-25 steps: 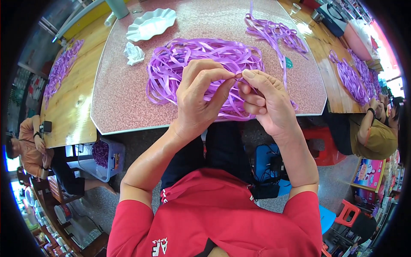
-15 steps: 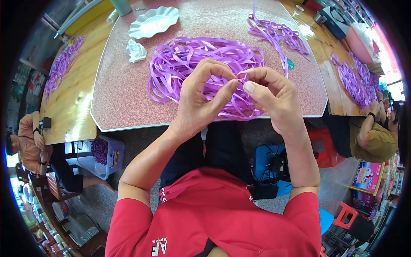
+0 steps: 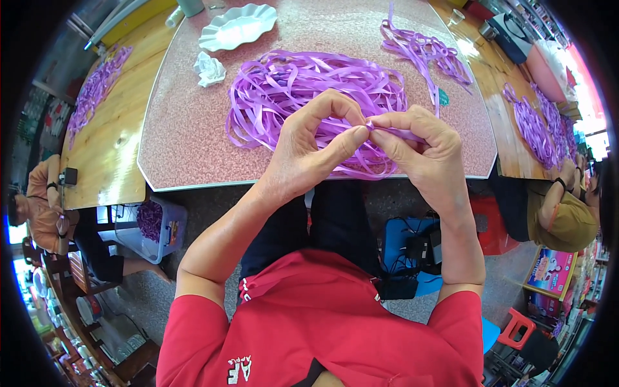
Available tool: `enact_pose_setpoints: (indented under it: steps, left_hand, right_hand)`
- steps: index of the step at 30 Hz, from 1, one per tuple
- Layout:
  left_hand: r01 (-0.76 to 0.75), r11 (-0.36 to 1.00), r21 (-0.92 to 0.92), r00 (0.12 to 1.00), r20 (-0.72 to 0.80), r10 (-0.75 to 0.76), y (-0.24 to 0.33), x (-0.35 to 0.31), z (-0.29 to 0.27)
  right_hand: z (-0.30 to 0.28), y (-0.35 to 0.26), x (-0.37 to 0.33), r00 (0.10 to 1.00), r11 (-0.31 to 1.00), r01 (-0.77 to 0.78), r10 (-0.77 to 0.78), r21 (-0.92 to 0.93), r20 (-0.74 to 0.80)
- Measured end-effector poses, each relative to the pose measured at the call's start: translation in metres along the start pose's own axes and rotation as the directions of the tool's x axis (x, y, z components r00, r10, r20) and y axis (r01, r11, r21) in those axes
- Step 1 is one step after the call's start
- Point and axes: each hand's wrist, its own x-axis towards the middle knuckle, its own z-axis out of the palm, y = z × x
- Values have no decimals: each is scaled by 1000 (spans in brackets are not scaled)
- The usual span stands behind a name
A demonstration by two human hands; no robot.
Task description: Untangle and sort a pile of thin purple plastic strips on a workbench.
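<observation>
Both hands meet above the near edge of the speckled table. The left hand and the right hand pinch a strip of purple ribbon between thumbs and forefingers, the fingertips touching. The strip sits right at the meeting point of the two grips. Just behind the hands lies the big heap of purple ribbon. Farther back rest a crumpled tissue and a white scalloped plate.

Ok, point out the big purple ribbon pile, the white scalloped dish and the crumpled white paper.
purple ribbon pile [image 3: 303, 84], head view, middle of the tangle.
white scalloped dish [image 3: 237, 26], head view, bare centre of the dish.
crumpled white paper [image 3: 210, 68], head view, middle of the wad.
</observation>
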Motion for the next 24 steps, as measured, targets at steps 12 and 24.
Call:
enact_pose_setpoints:
  steps: [12, 24]
  left_hand:
    - [-4, 998, 65, 999, 33, 1, 2, 0, 1]
    - [-45, 999, -19, 999, -11, 45, -2, -2, 6]
  right_hand:
    - [-2, -1, -4, 996, 998, -44, 40, 45, 80]
    - [-1, -7, -3, 984, 973, -169, 158, 156, 81]
